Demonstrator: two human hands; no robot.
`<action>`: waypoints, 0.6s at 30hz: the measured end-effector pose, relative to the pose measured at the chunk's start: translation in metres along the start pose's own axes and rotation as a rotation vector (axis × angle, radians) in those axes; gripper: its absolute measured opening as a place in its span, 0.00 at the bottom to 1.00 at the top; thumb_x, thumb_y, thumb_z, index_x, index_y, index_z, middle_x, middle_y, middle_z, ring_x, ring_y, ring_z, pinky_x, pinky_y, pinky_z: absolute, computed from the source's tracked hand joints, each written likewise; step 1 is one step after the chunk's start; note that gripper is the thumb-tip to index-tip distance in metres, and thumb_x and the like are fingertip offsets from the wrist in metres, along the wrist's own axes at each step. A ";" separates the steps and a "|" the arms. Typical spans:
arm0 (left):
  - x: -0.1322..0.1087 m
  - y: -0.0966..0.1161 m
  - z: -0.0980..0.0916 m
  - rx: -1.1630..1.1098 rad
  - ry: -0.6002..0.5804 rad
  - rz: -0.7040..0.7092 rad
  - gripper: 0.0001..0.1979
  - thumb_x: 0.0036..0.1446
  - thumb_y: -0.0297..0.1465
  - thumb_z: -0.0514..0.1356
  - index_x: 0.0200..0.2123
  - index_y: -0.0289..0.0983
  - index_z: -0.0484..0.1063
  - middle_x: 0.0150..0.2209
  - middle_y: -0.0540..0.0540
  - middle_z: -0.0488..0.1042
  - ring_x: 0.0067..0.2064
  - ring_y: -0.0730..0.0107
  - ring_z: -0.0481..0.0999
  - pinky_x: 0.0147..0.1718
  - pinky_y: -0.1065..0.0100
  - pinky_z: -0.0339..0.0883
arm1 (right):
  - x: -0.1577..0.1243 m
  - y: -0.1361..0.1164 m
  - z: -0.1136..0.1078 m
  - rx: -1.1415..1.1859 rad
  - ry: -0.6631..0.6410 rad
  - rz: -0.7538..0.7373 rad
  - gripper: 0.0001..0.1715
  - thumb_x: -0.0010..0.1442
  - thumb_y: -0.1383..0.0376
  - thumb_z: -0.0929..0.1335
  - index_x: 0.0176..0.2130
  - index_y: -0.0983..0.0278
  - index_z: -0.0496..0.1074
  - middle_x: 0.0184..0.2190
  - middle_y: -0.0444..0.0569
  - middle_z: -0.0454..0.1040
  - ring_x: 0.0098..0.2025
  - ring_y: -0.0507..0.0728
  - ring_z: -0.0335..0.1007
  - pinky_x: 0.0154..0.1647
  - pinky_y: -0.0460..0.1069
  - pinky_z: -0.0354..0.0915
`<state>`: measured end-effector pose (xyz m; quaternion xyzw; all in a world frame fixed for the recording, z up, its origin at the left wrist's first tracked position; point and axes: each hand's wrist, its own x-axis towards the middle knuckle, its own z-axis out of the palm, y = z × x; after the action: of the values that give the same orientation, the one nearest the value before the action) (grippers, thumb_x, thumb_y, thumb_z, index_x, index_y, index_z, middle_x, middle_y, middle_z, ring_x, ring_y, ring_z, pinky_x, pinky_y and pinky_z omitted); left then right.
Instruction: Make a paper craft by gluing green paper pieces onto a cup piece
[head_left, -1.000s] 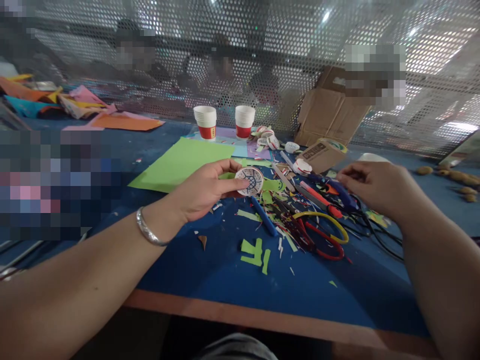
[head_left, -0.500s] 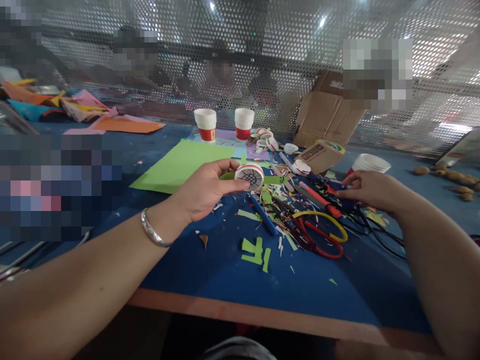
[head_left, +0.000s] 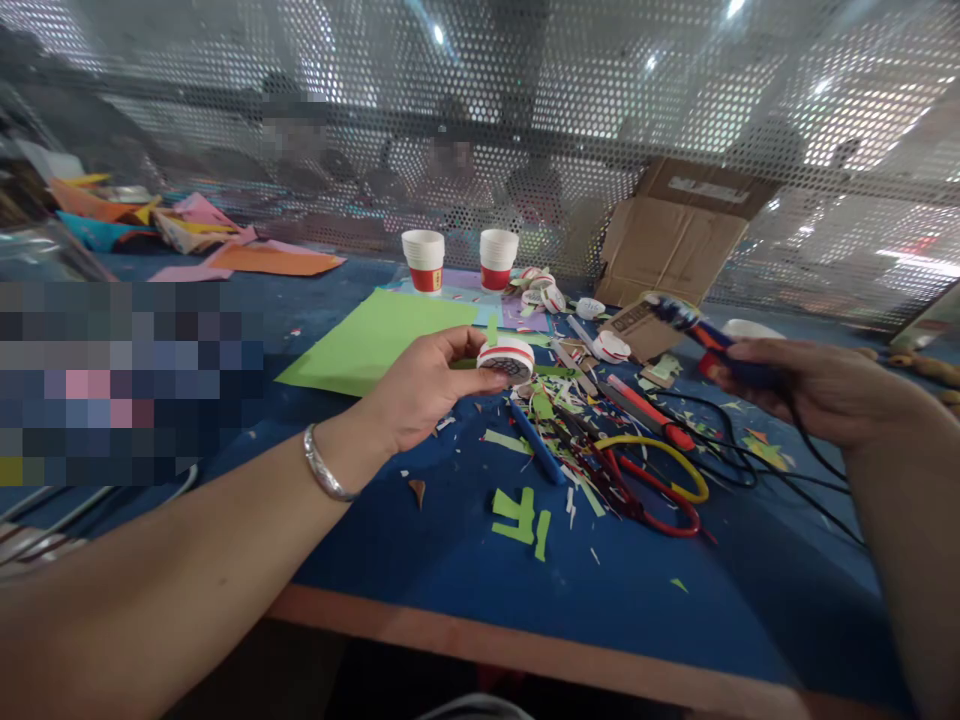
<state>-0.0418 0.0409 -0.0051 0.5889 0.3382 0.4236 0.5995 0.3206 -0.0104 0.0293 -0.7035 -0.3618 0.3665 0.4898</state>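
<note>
**Paper-cup base in hand, green strips in place; glue gun raised but not in contact**

The left hand [head_left: 431, 390] grips the paper-cup base [head_left: 507, 358] in a narrow pinch, raised above the near-centre of the blue table [head_left: 360, 545], thumb in front. The right hand [head_left: 814, 385] is closed around a corded blue tool, judged to be a glue gun [head_left: 716, 347], its nozzle end pointing away to the left, well apart from the paper-cup base.

Progress: the paper-cup base is cut down to a shallow red-banded rim, its face bears dark markings, and one green strip [head_left: 493, 328] stands up from it. Similar white pieces [head_left: 553, 298] lie beyond it. Cutting appears well advanced, judging by the paper scraps [head_left: 540, 405] beside the blue pen [head_left: 537, 443] and the red-handled scissors [head_left: 616, 487]. Outstanding: loose green cut-outs [head_left: 517, 508] lie unattached near the table edge; whether they are parts or waste cannot be determined.

Limits of inspection: the thumb covers part of the marked face, which is tilted and hard to read. Whether the green paper at its right is joined on or lies behind cannot be told. The nozzle is blurred, with no glue discernible. The right hand partly hides a white cup [head_left: 750, 329]. Pixelation masks the table's left side; both forearms leave the frame.
</note>
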 end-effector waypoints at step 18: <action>-0.006 0.002 0.001 0.434 0.071 0.293 0.24 0.53 0.29 0.69 0.47 0.42 0.60 0.37 0.51 0.76 0.40 0.67 0.80 0.34 0.69 0.73 | -0.028 -0.014 0.025 0.239 -0.117 0.082 0.04 0.56 0.71 0.69 0.29 0.66 0.74 0.27 0.50 0.72 0.25 0.50 0.70 0.23 0.41 0.68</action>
<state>-0.0441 0.0350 -0.0032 0.7310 0.3532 0.4438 0.3793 0.2836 -0.0204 0.0405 -0.6318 -0.3144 0.4670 0.5327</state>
